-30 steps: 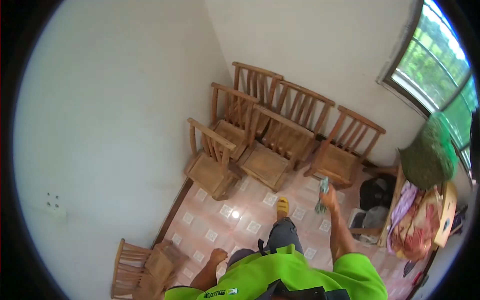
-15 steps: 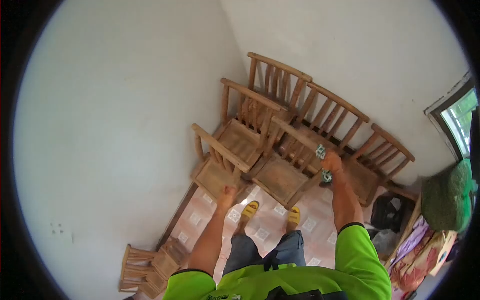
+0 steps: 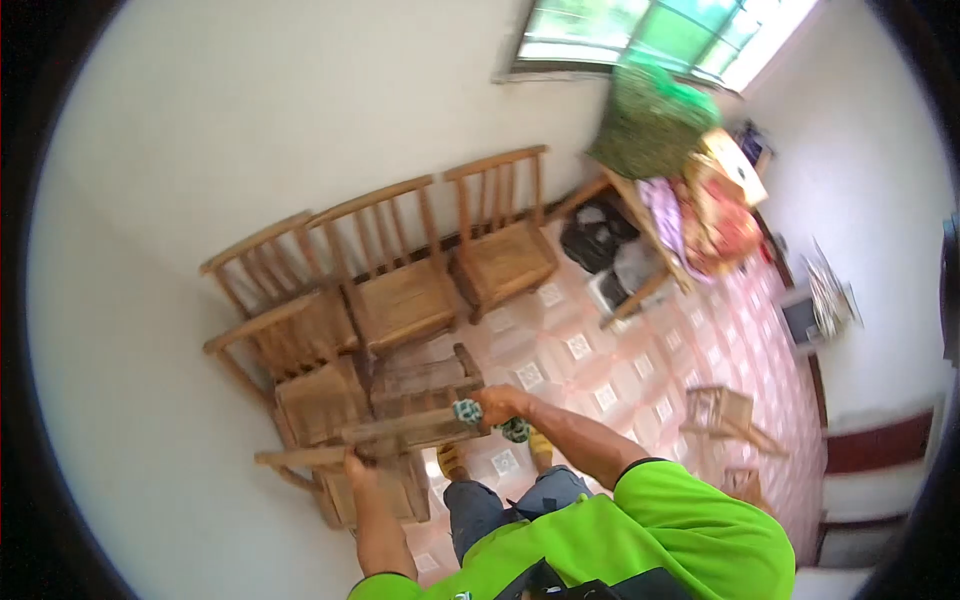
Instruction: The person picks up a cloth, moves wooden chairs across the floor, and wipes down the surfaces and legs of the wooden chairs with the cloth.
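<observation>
I note the chair rail (image 3: pixel 405 426) running nine to three o'clock, my right hand (image 3: pixel 499 404) clenching a cloth (image 3: pixel 467 411) at three, left hand (image 3: pixel 359 470) near nine, grip unclear.

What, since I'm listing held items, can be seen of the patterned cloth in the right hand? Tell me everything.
The cloth looks like soft fabric, patterned in teal-green and white. It is crumpled and bunched in the right hand, which hides its middle; in the picture one part shows left of the fist and another below it. It is by the end of a wooden chair's top rail; blur leaves unclear whether they touch.
</observation>
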{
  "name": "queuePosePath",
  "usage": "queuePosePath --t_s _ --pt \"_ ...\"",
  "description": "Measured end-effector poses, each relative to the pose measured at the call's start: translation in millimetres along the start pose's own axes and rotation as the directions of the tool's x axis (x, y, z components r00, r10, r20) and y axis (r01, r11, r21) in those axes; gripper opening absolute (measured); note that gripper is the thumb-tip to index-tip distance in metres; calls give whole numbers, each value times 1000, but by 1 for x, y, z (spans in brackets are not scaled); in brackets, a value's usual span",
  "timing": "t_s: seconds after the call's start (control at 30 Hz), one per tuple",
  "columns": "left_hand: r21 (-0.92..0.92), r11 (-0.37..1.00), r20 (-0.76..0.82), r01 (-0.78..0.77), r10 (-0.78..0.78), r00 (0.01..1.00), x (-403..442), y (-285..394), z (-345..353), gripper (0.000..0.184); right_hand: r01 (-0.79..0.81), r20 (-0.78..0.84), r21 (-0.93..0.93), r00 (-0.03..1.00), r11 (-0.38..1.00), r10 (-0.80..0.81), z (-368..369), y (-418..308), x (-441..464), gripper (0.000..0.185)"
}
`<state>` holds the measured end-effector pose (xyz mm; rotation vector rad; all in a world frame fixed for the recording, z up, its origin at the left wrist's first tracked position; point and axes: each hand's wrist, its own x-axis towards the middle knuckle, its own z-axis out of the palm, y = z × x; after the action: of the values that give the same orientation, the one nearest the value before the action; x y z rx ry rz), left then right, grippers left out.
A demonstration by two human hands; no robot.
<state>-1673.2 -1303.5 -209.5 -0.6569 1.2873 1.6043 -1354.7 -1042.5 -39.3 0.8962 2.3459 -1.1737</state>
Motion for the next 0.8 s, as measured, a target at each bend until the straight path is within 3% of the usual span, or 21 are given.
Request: queuePosePath --t_s 0.03,0.1,0.17,0.2,0.23,0.3,0.43,0.5,0.53,0.6,0.67,0.73,0.77,0.8 --pt "-68 998 36 -6 8 999 4 -7 -3 50 -69 12 -5 998 998 69 3 -3 -12 43" --pt "13 998 -100 54 -53 994 -37 -9 3 45 -188 -10 52 982 981 188 22 1 -47 44" --pt "1 1000 147 -1 1 989 -57 -19 -21 45 -169 -64 114 982 979 177 47 16 -91 38" --pt "486 854 72 -186 173 982 -75 -21 -32 47 -209 -101 154 969 966 226 56 21 -120 38" --pt "831 466 126 -304 375 919 -83 -22 -50 49 -254 -140 175 950 951 279 71 20 -142 36" --pt "423 872 -77 -247 307 949 -107 -22 -61 40 -332 -176 252 908 909 380 94 30 -196 33" --pt "595 725 196 -347 287 938 -126 -52 14 38 -347 -331 437 796 830 507 154 71 -323 34" --pt "662 632 313 -403 255 915 -142 -79 48 38 -397 -263 630 700 668 664 167 67 -392 35" --pt "686 583 365 -436 242 899 -155 -95 59 37 -384 -277 650 683 655 676 189 80 -420 35" --pt "716 479 464 -507 214 859 -186 -124 81 37 -285 -420 735 521 615 743 243 111 -457 37" --pt "733 365 553 -574 172 815 -215 -150 97 36 -209 -300 882 444 423 844 285 139 -491 41" --pt "719 273 629 -639 133 766 -239 -181 125 35 -191 -308 907 311 376 899 297 144 -541 43" --pt "706 232 664 -669 111 739 -247 -199 141 35 -174 -317 910 293 376 902 309 155 -559 43" --pt "693 190 693 -695 88 715 -259 -218 153 35 -143 -235 956 152 257 960 324 166 -575 44"
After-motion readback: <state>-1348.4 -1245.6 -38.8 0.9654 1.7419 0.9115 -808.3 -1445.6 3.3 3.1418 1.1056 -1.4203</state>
